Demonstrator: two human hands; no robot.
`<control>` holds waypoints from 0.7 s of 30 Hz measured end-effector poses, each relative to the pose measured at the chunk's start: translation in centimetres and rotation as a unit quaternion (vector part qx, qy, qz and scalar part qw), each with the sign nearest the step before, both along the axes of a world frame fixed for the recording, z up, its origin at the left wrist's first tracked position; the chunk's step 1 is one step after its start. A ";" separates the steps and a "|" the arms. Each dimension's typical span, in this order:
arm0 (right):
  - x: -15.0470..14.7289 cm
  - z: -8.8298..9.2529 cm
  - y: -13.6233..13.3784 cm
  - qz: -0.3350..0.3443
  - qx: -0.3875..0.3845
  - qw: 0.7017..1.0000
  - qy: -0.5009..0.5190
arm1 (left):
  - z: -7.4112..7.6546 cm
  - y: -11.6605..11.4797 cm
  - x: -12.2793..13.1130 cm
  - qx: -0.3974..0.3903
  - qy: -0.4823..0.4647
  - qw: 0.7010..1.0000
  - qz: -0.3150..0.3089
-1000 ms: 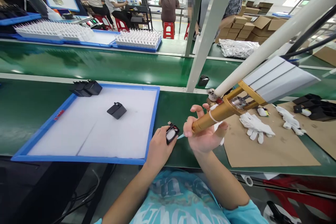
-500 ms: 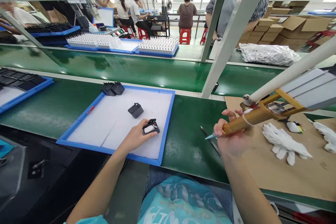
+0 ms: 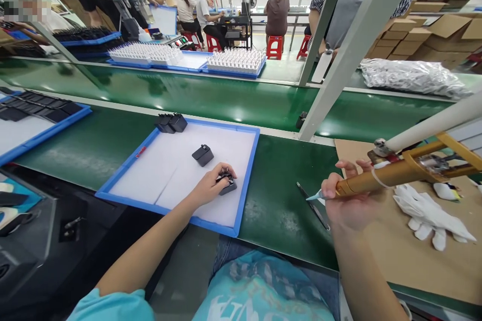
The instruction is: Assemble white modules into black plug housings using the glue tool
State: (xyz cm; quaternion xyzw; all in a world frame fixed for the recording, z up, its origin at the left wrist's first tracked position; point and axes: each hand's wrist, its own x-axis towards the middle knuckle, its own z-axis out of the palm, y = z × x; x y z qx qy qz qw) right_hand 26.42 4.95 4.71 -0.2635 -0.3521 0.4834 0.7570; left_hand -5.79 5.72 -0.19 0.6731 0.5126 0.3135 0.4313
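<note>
My left hand (image 3: 211,185) has its fingers closed around a small black casing (image 3: 228,188) with metal pins, at the right side of a blue-rimmed tray (image 3: 241,195) with a white lining. Behind it on the lining lies another black casing (image 3: 203,155). A few more black casings (image 3: 171,123) stand together at the tray's far left corner. My right hand (image 3: 348,200) is wrapped round a gold-coloured dispenser (image 3: 361,183), whose pale blue tip points left above the green bench. Below that tip lies a dark pen-like tool (image 3: 314,208).
White gloves (image 3: 429,215) lie on brown cardboard (image 3: 395,256) at the right. A slanted metal post (image 3: 339,60) rises behind the bench. Another tray (image 3: 33,135) of black casings is at the left. Trays of white parts (image 3: 237,62) and seated people are beyond.
My left hand's fingers have moved over the top of the casing, covering more of it. The whole view has shifted slightly. My right hand still holds the dispenser.
</note>
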 end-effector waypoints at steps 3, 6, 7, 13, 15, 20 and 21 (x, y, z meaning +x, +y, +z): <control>0.1 0.0 0.0 -0.007 -0.005 1.000 0.001 | 0.8 -0.4 0.1 0.048 0.078 0.996 0.001; 0.2 0.1 -0.1 -0.013 -0.016 1.000 0.002 | 2.2 -1.1 0.1 0.100 0.172 0.980 -0.020; 0.3 0.1 -0.1 -0.016 -0.019 1.000 0.001 | 2.6 -1.4 0.0 0.112 0.193 0.974 -0.028; 0.7 0.2 -0.2 -0.021 -0.034 0.999 -0.004 | 3.1 -2.2 0.2 0.133 0.235 0.963 -0.018; 0.8 0.2 -0.2 -0.025 -0.042 0.999 -0.010 | 2.8 -2.3 0.4 0.126 0.233 0.964 0.005; 0.9 -0.2 0.0 -0.022 -0.031 0.999 -0.012 | 1.6 -2.4 1.2 0.136 0.187 0.971 0.067; 1.0 -0.3 0.0 -0.021 -0.029 0.999 -0.012 | 1.3 -2.4 1.3 0.144 0.188 0.969 0.070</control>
